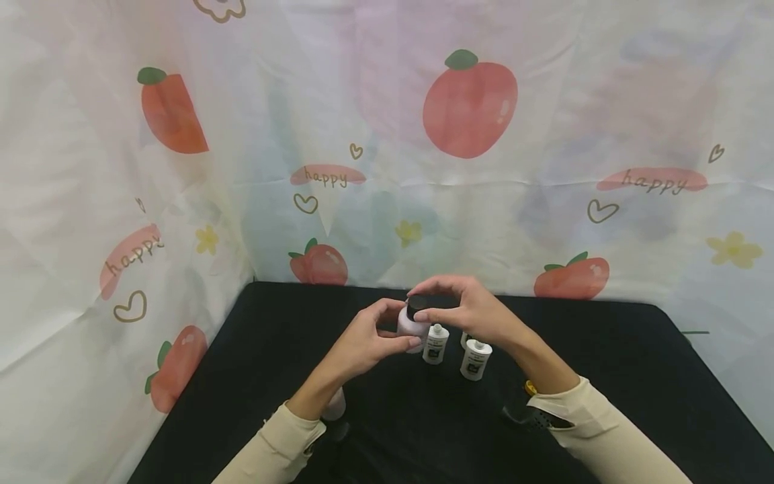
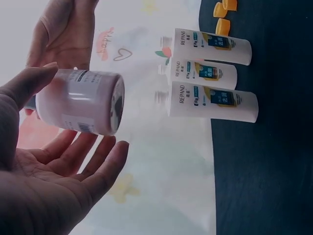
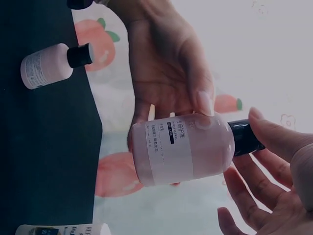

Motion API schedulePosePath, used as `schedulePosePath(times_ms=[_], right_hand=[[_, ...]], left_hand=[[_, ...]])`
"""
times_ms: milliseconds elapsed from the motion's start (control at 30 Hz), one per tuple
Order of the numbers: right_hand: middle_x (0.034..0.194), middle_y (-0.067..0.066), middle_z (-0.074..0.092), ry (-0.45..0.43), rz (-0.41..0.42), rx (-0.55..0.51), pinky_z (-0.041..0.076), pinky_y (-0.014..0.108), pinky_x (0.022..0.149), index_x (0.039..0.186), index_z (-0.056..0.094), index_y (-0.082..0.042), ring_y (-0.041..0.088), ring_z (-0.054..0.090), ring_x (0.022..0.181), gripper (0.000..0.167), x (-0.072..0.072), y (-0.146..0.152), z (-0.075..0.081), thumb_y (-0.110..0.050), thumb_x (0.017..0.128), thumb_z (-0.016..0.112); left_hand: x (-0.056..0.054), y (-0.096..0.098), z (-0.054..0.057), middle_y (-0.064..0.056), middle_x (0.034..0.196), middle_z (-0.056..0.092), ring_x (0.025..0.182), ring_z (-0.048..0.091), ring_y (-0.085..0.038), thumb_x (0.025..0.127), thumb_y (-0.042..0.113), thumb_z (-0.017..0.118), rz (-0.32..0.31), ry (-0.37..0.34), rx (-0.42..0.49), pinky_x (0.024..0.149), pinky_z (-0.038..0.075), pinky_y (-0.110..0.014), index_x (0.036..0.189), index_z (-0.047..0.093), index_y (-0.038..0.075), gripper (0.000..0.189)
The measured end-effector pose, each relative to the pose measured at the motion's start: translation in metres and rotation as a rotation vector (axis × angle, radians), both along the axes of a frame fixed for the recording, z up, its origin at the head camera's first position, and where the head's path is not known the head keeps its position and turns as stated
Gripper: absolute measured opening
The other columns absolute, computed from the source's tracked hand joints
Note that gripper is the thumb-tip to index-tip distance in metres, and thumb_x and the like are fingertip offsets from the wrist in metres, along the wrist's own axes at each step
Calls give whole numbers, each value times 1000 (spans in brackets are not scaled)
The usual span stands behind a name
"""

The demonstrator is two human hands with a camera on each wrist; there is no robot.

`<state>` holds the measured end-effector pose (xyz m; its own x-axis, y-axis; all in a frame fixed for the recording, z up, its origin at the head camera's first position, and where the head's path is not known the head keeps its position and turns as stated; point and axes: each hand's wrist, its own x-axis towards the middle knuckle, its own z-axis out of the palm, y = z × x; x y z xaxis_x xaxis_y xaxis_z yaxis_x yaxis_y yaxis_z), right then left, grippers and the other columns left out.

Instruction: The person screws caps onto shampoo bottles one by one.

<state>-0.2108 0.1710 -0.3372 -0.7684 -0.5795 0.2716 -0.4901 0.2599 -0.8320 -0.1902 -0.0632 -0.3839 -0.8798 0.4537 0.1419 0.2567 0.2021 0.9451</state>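
My left hand (image 1: 365, 343) grips a pink bottle (image 3: 183, 152) by its body, above the black table. The bottle has a white printed label and a black cap (image 3: 246, 137). From the right, my right hand (image 1: 478, 312) pinches that cap between thumb and fingers. In the right wrist view the bottle's label faces the camera, while the left wrist view looks at its base. Close beyond the bottle stand three white bottles (image 2: 212, 103) with bare necks and blue-and-gold labels. In the head view, one of them is mostly hidden behind another.
A second pink bottle (image 3: 46, 67) with its black cap on stands on the left, partly behind my left wrist in the head view. Several yellow caps (image 2: 222, 27) lie right of the white bottles. A fruit-printed curtain (image 1: 387, 222) hangs behind the black table (image 1: 605, 349).
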Motion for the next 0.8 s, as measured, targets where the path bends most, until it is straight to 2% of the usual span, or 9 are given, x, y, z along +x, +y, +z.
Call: schedulePosePath(times_ms=[167,433,667,800], right_hand=[[120,-5,69,-6,17,3,49,54,100,121,71,-17,15,62,118,32,1,-3,-5,-19,90,79],[118,-5,70,1,36,12,54,42,95,121,71,-15,16,63,114,32,2,-10,-10,-20,90,79],[119,-4,70,4,29,18,55,38,92,119,72,-19,17,61,115,31,3,-15,-15,-23,90,80],[121,-4,69,1,45,34,55,36,90,121,71,-21,17,62,114,32,3,-16,-19,-23,90,79]], left_hand=[[1,-4,3,-9,137,58,116,64,-22,89,25,81,25,28,-44,96,56,-38,139,54,8,59],[3,-8,7,-6,128,59,111,63,-21,87,25,83,30,85,-110,89,58,-31,133,57,9,55],[3,-14,7,-7,127,59,103,68,-21,87,21,82,-7,63,-140,83,59,-30,130,59,6,51],[3,-18,4,-7,127,59,105,66,-18,87,19,83,-14,76,-158,85,59,-29,129,59,5,50]])
